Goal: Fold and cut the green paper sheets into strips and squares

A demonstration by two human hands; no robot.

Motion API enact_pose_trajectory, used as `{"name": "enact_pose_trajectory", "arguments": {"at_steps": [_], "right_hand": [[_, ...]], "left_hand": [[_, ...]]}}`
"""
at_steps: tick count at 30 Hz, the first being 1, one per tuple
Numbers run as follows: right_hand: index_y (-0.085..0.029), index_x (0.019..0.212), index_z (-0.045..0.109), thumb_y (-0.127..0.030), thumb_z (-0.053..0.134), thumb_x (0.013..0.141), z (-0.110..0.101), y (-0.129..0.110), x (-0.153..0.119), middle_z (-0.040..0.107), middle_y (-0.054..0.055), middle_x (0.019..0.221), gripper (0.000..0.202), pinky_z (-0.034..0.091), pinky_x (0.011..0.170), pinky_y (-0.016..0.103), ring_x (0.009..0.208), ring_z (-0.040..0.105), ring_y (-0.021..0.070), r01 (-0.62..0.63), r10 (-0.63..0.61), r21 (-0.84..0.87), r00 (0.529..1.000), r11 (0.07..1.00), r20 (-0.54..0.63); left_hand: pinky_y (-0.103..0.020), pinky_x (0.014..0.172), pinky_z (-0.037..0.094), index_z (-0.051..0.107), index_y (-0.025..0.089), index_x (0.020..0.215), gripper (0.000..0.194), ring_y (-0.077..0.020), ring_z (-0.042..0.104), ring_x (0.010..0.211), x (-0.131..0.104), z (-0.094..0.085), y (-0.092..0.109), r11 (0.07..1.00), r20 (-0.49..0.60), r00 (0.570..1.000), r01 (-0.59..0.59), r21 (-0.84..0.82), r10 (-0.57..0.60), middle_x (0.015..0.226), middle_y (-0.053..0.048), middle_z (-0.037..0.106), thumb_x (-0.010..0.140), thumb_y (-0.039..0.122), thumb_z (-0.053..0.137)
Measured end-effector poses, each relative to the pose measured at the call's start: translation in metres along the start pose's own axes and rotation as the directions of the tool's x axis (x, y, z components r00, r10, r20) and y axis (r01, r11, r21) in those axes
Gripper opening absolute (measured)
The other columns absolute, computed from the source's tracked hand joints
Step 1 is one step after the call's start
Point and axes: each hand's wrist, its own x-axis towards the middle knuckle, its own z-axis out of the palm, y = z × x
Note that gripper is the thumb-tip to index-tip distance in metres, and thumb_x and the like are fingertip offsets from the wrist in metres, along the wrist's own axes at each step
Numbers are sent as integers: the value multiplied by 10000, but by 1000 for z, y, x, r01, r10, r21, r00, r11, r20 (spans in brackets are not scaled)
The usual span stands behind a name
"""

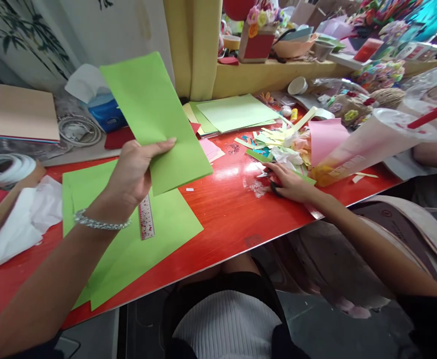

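Left hand: the left hand [136, 167] is closed in a pinch, thumb on the front of the green paper [158, 117], other fingers mostly hidden behind.
Right hand: the right hand [287, 182] has fingers partly curled over the scissors [275, 189], towards the right end of the red surface [225, 224]; grip or mere touch cannot be told.
Risks: the paper could probably slip or crease if the one-sided pinch loosens or tightens; the cup [353, 144], beside the right hand, might tip if the forearm swings outward.
Green paper: raised above the surface's left part; its long axis slants, upper end towards the far-left corner, lower end towards the near edge.
Beneath: green sheets [173, 224] overhang the near edge, bearing a ruler [147, 219].
Beyond scissors: paper scraps [293, 133], near the far edge.
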Motion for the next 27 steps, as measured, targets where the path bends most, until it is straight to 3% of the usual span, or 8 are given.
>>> {"name": "enact_pose_trajectory", "arguments": {"at_steps": [6,11,14,16,18,22,24,27], "right_hand": [[-60,1387,357,-322,598,773,-23,28,2,514,243,1276,709,440,967,477,1189,503,354,-231,243,-160,968,960,60],[-92,1234,555,-401,753,639,-43,22,17,575,246,1199,699,511,833,488,1089,569,400,-242,294,-231,929,942,226],[-88,1141,629,-332,838,541,-58,-2,24,596,268,1149,681,469,856,576,1157,486,493,-190,276,-346,936,919,218],[-109,1214,583,-420,729,704,-63,-34,28,572,254,1201,615,387,935,634,1241,412,477,-176,222,-315,968,933,118],[-158,1284,526,-503,605,818,-58,-77,33,597,200,1200,586,451,908,566,1142,540,367,-177,180,81,983,981,-23],[-193,1228,549,-532,567,844,-23,-157,45,651,106,1124,513,538,840,394,989,630,222,-56,4,848,998,528,64],[-190,1109,594,-477,590,847,-3,-177,52,667,77,1050,389,531,847,378,933,632,193,-11,68,944,998,329,-12],[-194,983,588,-408,587,858,12,-178,61,663,50,967,248,532,792,347,857,622,162,38,257,969,961,242,-102]], "left_hand": [[-363,829,573,697,125,992,425,-254,682,935,3,3,-19,982,128,975,174,70,-182,958,-105,730,608,250,831],[-397,912,538,709,130,930,379,-258,669,984,2,7,-26,995,35,995,98,9,-98,1008,-98,726,600,269,833],[-381,938,528,704,127,884,327,-248,661,1009,1,11,-26,996,14,998,56,-66,-56,1009,-91,725,603,235,832],[-367,963,515,697,135,864,298,-239,643,1054,-3,14,-26,989,-4,999,44,-138,-45,1024,-77,722,609,211,830],[-352,991,497,689,146,860,280,-228,614,1111,-8,18,-27,974,-40,998,30,-226,-40,1052,-62,714,620,194,826],[-351,990,493,682,175,893,264,-222,589,1152,-23,31,-36,935,-76,996,11,-353,-41,1085,-50,706,665,223,806],[-343,976,494,681,185,899,249,-221,592,1145,-29,37,-42,924,-81,996,6,-381,-40,1084,-51,707,688,256,792],[-328,926,501,681,181,875,229,-213,617,1085,-28,38,-50,921,-46,999,10,-390,-30,1053,-55,709,695,275,785]]}}
